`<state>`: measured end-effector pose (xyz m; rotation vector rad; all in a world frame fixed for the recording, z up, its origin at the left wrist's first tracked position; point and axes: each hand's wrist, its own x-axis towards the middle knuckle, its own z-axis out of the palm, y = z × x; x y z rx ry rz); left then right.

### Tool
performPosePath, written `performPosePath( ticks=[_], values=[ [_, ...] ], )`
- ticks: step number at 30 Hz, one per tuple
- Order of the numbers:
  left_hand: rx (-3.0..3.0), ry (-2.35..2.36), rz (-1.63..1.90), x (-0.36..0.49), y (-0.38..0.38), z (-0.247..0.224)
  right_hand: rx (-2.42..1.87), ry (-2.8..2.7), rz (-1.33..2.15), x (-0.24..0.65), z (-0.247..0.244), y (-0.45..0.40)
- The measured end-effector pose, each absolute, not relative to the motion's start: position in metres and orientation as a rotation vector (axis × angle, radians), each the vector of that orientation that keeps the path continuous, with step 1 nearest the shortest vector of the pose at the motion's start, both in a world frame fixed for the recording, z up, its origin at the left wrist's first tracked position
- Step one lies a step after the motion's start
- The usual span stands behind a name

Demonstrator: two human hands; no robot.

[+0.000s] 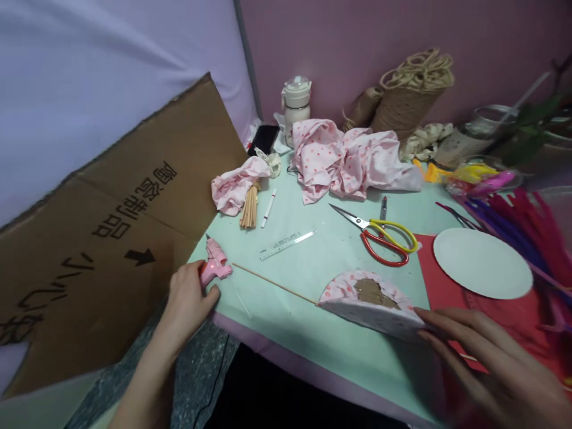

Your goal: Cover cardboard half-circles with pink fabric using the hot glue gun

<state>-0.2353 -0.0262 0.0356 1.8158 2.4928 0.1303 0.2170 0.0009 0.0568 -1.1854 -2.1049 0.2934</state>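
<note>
My left hand (190,295) is closed around the handle of a pink hot glue gun (215,260) at the left edge of the table, its nozzle pointing away from me. Between thumb and fingers, my right hand (487,357) pinches the right end of a half-round piece covered in pink dotted fabric (379,316). Bare brown cardboard (373,292) shows in the middle of its upper face. A thin wooden stick (274,283) reaches left from the piece's left corner; whether it is fixed there I cannot tell. A clear glue stick (241,298) lies near the gun.
Scissors (366,225), a ruler (287,245), a marker (268,208) and a bundle of sticks (250,207) lie beyond. Pink fabric (348,158), a bottle (297,101) and twine (406,107) stand behind. A white oval disc (482,262) rests at right; a cardboard sheet (111,238) leans left.
</note>
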Motion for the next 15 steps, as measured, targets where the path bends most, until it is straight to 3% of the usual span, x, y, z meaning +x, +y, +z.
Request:
performPosePath(
  ticks=[5,15],
  values=[
    [1.833,2.445,0.187,-0.231,-0.021,0.040,-1.129,-2.243,0.163,0.217,0.057,0.004],
    [1.353,2.370,0.848,-0.232,-0.031,0.074,-1.132,-2.146,0.345,0.214,0.059,0.004]
  ],
)
